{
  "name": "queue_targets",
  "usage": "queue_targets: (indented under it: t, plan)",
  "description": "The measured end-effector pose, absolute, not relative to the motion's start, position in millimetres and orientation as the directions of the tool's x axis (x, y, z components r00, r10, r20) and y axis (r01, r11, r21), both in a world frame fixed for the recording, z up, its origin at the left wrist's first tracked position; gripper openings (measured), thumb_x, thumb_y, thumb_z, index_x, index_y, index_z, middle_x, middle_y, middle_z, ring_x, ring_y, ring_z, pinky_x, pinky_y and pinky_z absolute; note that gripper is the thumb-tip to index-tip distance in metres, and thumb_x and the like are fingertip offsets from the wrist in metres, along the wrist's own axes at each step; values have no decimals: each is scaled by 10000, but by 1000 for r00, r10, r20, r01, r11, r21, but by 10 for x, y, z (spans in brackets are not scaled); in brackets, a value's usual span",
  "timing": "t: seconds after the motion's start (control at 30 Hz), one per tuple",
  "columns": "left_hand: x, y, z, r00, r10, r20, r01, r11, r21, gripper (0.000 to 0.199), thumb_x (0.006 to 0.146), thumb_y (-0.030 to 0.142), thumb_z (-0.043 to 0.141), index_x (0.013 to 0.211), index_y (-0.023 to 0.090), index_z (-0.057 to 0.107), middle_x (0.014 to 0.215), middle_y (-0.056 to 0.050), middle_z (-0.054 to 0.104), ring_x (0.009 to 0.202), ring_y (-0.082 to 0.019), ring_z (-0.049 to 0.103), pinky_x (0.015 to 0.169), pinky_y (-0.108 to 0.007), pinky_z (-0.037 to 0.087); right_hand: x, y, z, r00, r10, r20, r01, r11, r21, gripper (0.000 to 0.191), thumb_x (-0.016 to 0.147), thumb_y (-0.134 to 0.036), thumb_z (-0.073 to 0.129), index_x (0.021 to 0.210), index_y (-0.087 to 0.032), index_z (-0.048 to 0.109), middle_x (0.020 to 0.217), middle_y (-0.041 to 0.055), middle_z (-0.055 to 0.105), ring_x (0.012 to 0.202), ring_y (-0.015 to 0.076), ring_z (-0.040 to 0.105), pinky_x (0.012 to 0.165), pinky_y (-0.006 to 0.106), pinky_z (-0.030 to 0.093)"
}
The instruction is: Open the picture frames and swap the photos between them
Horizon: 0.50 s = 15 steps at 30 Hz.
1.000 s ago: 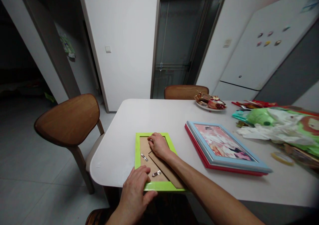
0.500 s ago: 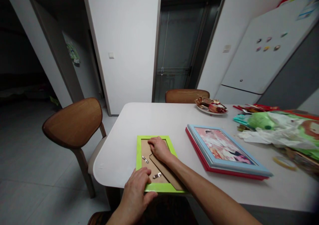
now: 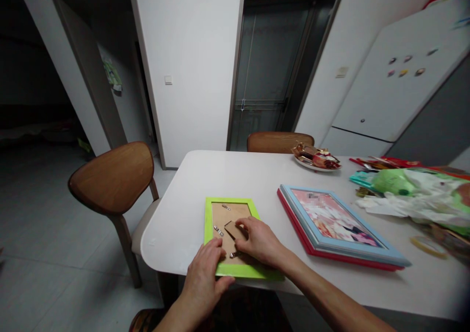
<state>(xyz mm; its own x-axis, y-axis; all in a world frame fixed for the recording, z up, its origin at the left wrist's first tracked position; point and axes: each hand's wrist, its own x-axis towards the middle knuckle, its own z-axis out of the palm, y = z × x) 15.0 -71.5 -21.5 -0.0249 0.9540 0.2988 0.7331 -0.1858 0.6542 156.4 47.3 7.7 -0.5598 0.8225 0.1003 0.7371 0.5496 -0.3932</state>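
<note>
A bright green picture frame point(image 3: 208, 219) lies back side up at the table's near edge, its brown backing board point(image 3: 220, 214) showing small metal clips point(image 3: 218, 230). My left hand point(image 3: 205, 273) rests on the frame's lower left corner, thumb spread from the fingers. Over the board, my right hand point(image 3: 260, 239) has its thumb and fingers closed on the brown stand flap point(image 3: 235, 230), which is attached to the backing. Part of the flap and the frame's right side are hidden under this hand.
Right of the green frame, a stack of blue and red picture frames point(image 3: 341, 224) lies on the white table point(image 3: 165, 195). Beyond are a plate of wrapped items point(image 3: 316, 159), green and white plastic packaging point(image 3: 404, 185) and a tape roll point(image 3: 429, 247). Wooden chairs point(image 3: 113, 177) stand at the left and back.
My right hand has moved from the frame's top down to the flap and pinches it, uncovering a metal clip near the top. My left hand stays at the corner. The view has shifted slightly.
</note>
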Motion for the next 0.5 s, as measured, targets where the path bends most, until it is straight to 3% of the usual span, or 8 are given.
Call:
queue_targets:
  t: [0.13,0.27,0.37,0.5]
  plan:
    - [159,-692,-142,-161,951,264,601,-118,790,528,600,145,615,1095,162,431,1279,-128,371,1173,-240,340,975,-424,271,1551,497,239,-539,833,124,731,535,-424,355,596,-256,555,937,-171,602,892,69,587,788,169,526,690,229,356]
    - [128,-573,8,-310,934,180,198,-122,973,406,727,226,498,1105,167,360,1071,-94,556,989,-204,525,854,-380,405,1494,354,489,-563,803,198,685,587,-433,281,623,-273,550,877,-173,620,836,64,579,748,162,516,665,237,366]
    - [-5,-506,91,-365,931,25,-167,-91,982,401,741,240,485,1097,177,312,844,-40,632,720,-179,618,649,-323,488,1464,275,571,-597,753,276,577,642,-505,296,650,-295,559,920,-180,598,826,50,569,719,145,511,651,234,380]
    - [-355,-578,110,-479,874,-76,-306,-86,948,393,701,198,540,1052,186,364,707,9,628,565,-144,605,522,-248,475,1623,410,405,-491,802,342,597,595,-539,325,721,-317,498,1006,-170,547,882,61,569,705,138,519,681,256,394]
